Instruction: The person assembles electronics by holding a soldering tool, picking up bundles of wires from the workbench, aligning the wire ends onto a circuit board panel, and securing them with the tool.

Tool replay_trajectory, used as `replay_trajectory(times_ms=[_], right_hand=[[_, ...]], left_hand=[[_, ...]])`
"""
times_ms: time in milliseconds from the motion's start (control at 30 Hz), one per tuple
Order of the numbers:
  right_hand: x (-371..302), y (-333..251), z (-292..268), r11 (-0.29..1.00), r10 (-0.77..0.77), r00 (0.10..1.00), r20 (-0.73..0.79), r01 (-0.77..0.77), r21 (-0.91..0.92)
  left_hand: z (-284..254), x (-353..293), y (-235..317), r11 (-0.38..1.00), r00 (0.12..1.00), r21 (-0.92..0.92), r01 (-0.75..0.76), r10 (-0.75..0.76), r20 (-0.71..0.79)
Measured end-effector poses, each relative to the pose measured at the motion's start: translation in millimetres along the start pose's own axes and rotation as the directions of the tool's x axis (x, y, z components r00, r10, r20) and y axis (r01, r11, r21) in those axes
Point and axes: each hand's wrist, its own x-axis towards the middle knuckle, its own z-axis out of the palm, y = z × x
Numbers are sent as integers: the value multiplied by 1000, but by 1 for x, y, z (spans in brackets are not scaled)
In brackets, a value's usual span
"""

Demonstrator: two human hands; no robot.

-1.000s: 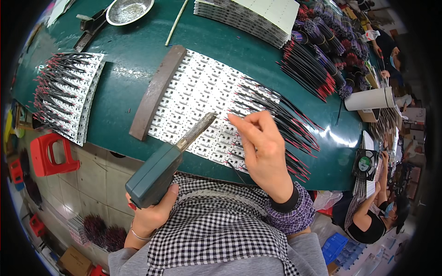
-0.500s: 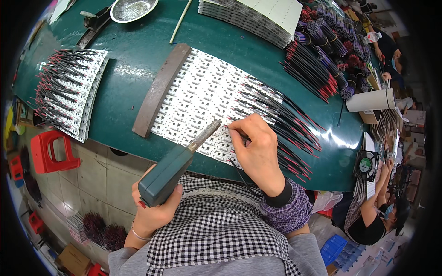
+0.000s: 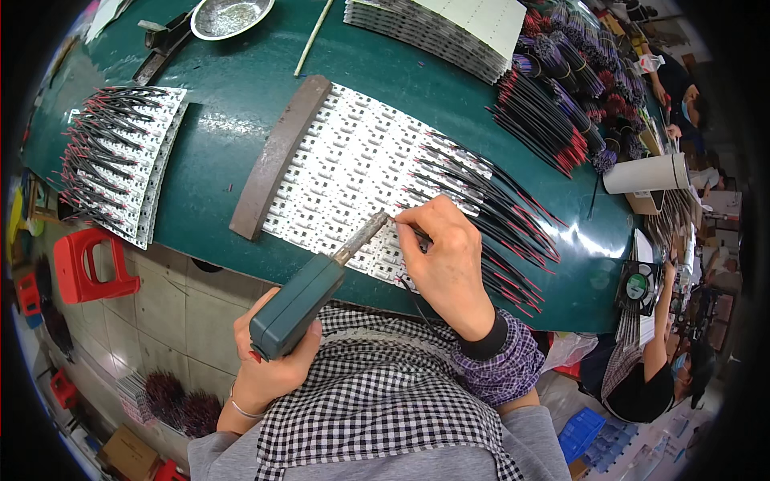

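Left hand [image 3: 269, 365] grips soldering iron [image 3: 309, 297] — right hand [image 3: 445, 260] pinches wire [image 3: 417, 234] over strips [image 3: 353, 172].

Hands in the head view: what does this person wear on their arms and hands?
Both hands are bare, no gloves. The left hand has red-painted nails and a thin bracelet at the wrist. The right hand comes out of a purple checked sleeve with a dark cuff.
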Motion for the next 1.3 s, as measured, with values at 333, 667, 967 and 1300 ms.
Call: replay_trajectory(times_ms=[333, 667, 967, 1300], right_hand=[[4, 2, -4, 999, 37, 998, 59, -37, -11], [11, 6, -9, 998, 56, 986, 156, -55, -11], [13, 2, -9, 998, 57, 985, 162, -56, -9], [9, 3, 1, 999, 53, 995, 82, -52, -14]], left_hand=[[-1, -8, -6, 1000, 999, 0, -14, 14, -50], [-2, -8, -2, 998, 1000, 66, -14, 13, 14], [-1, -20, -11, 999, 996, 10, 48, -47, -75], [2, -6, -9, 997, 997, 40, -63, 64, -31]])
